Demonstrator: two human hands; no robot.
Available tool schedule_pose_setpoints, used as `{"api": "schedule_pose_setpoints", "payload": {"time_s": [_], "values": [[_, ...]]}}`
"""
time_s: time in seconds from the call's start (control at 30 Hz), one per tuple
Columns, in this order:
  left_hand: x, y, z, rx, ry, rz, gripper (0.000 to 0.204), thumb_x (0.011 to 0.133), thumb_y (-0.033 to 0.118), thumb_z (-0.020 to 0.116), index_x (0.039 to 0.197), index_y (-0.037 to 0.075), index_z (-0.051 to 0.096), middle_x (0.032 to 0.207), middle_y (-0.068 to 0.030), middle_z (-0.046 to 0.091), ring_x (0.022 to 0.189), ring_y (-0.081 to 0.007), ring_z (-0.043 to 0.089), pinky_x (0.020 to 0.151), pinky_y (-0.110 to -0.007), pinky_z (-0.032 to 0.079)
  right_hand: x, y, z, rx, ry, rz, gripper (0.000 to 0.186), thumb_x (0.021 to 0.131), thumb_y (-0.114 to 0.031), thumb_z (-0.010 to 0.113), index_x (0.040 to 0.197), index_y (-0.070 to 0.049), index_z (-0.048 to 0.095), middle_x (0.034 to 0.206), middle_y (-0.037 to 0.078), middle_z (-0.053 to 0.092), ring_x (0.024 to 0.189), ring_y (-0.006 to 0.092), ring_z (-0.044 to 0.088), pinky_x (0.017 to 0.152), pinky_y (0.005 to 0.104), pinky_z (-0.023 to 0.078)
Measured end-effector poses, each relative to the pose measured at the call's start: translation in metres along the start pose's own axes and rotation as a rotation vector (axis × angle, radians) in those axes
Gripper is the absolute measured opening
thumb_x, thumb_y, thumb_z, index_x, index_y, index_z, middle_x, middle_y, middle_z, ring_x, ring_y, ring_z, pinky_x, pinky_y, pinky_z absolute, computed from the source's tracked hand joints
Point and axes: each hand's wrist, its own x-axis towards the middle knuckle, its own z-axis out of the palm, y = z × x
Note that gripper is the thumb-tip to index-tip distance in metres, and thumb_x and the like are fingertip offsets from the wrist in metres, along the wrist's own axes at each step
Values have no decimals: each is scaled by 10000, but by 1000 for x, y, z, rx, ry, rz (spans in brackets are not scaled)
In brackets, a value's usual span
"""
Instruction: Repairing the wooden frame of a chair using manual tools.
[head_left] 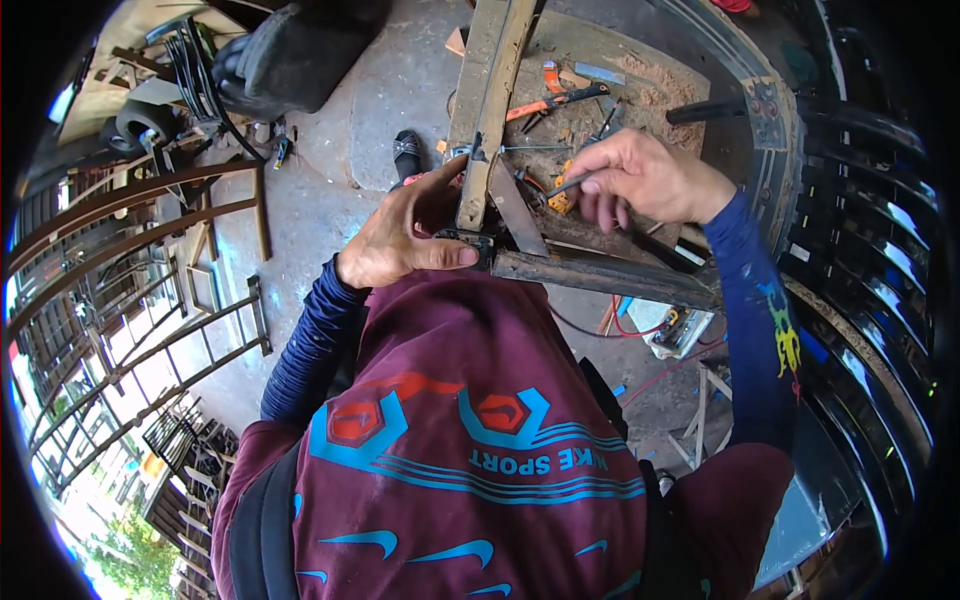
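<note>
Close in front of me, my left hand (415,232) grips the near end of a wooden bar (480,198). Its thumb presses on a small black metal piece (468,238) at the bar's end, and its fingers go behind the wood, partly hidden. My right hand (635,178) is raised to the right, pinching a thin dark rod (570,186) that points left toward the bar. Beyond that rod lies a yellow tool (562,200), partly covered by the fingers. A dark beam (600,276) runs rightward from the bar's end, near my body.
On the sawdust-strewn board (560,50) lie an orange-handled tool (556,102), a screwdriver (530,149) and a metal blade (600,73). Black curved slats (860,230) stand at the right. Brown frames (150,200) and tires (145,122) are at the left. Red cable (640,328) crosses the floor.
</note>
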Motion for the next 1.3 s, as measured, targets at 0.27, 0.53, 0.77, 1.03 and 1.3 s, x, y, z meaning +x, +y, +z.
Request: {"api": "schedule_pose_setpoints", "payload": {"time_s": [0.27, 0.53, 0.77, 1.03, 1.3], "values": [[-3, 7, 1, 1, -6, -39, 1126, 745, 326, 923, 1590, -31, 271, 1460, -277, 532, 1387, -364, 497, 1182, -447, 346, 0, 26, 25, -736, 612, -677, 361, 913, 0, 602, 1259, -49, 692, 975, 163, 758, 878, 285, 743, 790, 368, 584], [-6, 11, -1, 82, -11, -19, 1137, 747, 376, 921, 1592, -17, 270, 1473, -288, 516, 1412, -385, 472, 1184, -469, 353, -13, -4, 18, -748, 424, -245, 246, 915, 5, 608, 1140, 37, 702, 896, 196, 724, 798, 262, 730, 688, 336, 549], [-4, 18, -1, 50, -13, -77, 1158, 737, 387, 927, 1588, -31, 262, 1496, -300, 486, 1433, -393, 443, 1200, -470, 333, -17, 19, 29, -274, 517, -411, 402, 1019, -279, 585, 1241, 54, 632, 866, 113, 682, 696, 156, 642, 583, 291, 486], [1, 12, -3, -1, -49, -62, 1212, 705, 395, 944, 1584, -60, 244, 1489, -317, 485, 1427, -403, 447, 1193, -470, 342, -8, 2, 11, 350, 200, 353, 710, 1021, -626, 490, 774, 25, 627, 523, 66, 564, 360, 99, 493, 328, 223, 340], [1, 14, -3, -43, -40, -77, 1229, 696, 391, 951, 1581, -73, 235, 1488, -333, 479, 1430, -403, 444, 1187, -465, 347, 4, 1, 6, 536, 225, 318, 528, 968, -471, 692, 684, -45, 563, 590, 16, 532, 411, 21, 345, 361, 211, 230]]}}
